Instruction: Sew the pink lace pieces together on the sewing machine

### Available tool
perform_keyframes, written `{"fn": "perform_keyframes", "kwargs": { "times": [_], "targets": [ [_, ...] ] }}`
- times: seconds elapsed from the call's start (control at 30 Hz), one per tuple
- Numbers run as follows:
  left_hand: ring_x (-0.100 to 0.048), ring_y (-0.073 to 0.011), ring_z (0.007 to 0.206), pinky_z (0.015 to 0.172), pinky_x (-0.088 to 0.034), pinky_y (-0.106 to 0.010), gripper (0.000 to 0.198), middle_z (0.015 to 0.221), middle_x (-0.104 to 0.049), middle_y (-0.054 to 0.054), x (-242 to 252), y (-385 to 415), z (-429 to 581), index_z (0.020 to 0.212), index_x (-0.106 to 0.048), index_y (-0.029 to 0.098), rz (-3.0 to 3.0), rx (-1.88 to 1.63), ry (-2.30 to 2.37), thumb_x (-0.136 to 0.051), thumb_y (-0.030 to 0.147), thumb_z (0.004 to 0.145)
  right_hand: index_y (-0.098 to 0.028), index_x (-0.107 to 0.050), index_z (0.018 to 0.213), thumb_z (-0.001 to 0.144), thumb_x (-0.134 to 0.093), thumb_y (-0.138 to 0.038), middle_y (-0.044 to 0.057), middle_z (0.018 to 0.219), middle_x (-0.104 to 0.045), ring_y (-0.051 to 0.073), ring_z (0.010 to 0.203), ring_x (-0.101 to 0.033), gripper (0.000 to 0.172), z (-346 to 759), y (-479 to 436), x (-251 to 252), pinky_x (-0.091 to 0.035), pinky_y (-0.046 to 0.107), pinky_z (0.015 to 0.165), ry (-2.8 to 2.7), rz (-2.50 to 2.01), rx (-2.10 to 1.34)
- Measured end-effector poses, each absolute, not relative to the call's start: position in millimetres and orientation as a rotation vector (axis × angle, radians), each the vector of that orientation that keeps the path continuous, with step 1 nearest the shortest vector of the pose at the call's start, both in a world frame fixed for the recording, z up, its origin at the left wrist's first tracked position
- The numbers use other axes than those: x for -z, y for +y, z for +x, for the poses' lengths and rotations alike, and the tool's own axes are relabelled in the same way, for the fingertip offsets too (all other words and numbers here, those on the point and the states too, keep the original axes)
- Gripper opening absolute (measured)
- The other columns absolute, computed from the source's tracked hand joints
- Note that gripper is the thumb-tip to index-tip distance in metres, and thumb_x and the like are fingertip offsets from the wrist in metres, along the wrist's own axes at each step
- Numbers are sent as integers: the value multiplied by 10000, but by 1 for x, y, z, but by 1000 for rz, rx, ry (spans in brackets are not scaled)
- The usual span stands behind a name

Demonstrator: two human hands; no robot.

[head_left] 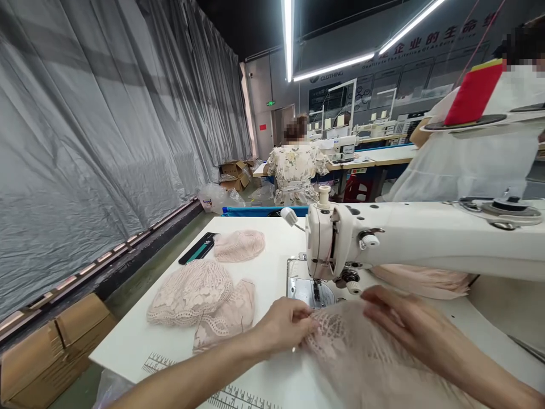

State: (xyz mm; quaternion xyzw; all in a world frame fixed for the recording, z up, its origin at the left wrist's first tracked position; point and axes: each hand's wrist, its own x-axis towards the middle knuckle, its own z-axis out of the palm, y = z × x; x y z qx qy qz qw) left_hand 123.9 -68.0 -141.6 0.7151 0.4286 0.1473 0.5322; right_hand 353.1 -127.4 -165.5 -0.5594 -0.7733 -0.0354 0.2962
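A pale pink lace piece [361, 358] lies on the white table [272, 250] right in front of the needle of a white sewing machine [409, 233]. My left hand [283, 326] pinches the lace's left edge, fingers curled together. My right hand [409, 324] lies flat on top of the lace with its fingers stretched toward the presser foot [317, 289].
More pink lace pieces [200, 298] are piled at the table's left, another [239, 245] lies farther back beside a dark ruler-like tool [198, 248]. A red thread cone [472, 94] stands on the machine. Cardboard boxes [51, 346] sit on the floor left. A person [296, 167] works at a far table.
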Motion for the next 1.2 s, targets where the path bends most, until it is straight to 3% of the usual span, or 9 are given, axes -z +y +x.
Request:
{"fn": "perform_keyframes", "kwargs": {
  "times": [0.07,0.13,0.3,0.47,0.6,0.73,0.9,1.07,1.2],
  "targets": [
    [-513,-190,884,782,-425,-349,302,966,-586,-65,148,-67,125,1117,-564,133,1910,-477,1051,-521,139,819,-197,-595,890,936,-355,-340,92,854,-682,256,748,-635,283,349,-122,168,-466,378,630,-2047,-1470,240],
    [-482,-187,974,829,-404,-345,334,1077,-568,-58,156,-67,124,1131,-549,177,2317,-613,954,-468,47,834,-211,-599,948,947,-338,-279,76,933,-681,239,833,-623,270,338,-122,176,-442,386,707,-2097,-1359,278],
    [-521,-141,860,758,-385,-309,138,899,-625,2,173,-61,120,893,-595,165,3140,-653,512,-468,117,920,-226,-618,898,962,-336,-277,1,878,-714,174,732,-646,293,322,-121,184,-447,307,619,-2283,-1147,377],
    [-528,-132,785,738,-395,-294,206,810,-622,-16,172,-49,124,786,-580,120,3260,-610,547,-433,75,924,-214,-621,1006,955,-322,-297,33,960,-731,170,697,-673,314,334,-111,175,-464,297,542,-2388,-1141,612],
    [-529,-136,767,737,-412,-295,199,798,-616,-27,173,-43,128,760,-578,106,3243,-736,533,-450,69,908,-212,-611,1028,915,-425,-357,42,849,-736,190,661,-669,262,341,-107,179,-458,304,497,-2449,-1174,644],
    [-530,-137,753,737,-427,-296,214,777,-606,-34,177,-39,133,714,-563,109,3251,-812,512,-455,57,891,-160,-581,1111,907,-440,-347,74,918,-731,215,726,-661,311,344,-100,186,-486,333,569,-2471,-1245,646],
    [-543,-151,777,736,-445,-309,158,837,-609,-62,180,-32,137,788,-575,94,3292,-702,520,-452,48,876,-198,-646,967,976,-242,-395,81,820,-741,214,657,-644,450,344,-88,184,-496,349,562,-2323,-1180,767],
    [-552,-158,806,781,-456,-321,150,866,-616,-67,184,-24,139,830,-594,71,3278,-764,549,-454,57,883,-268,-682,823,931,-340,-519,49,768,-729,204,671,-649,438,348,-83,183,-507,305,570,-2311,-1182,708],
    [-558,-151,840,800,-457,-315,173,881,-621,-65,184,-23,139,866,-597,72,3277,-733,582,-429,54,904,-269,-656,726,945,-291,-522,41,723,-716,194,636,-645,495,349,-80,184,-503,297,565,-2284,-1211,711]
  ]
}}
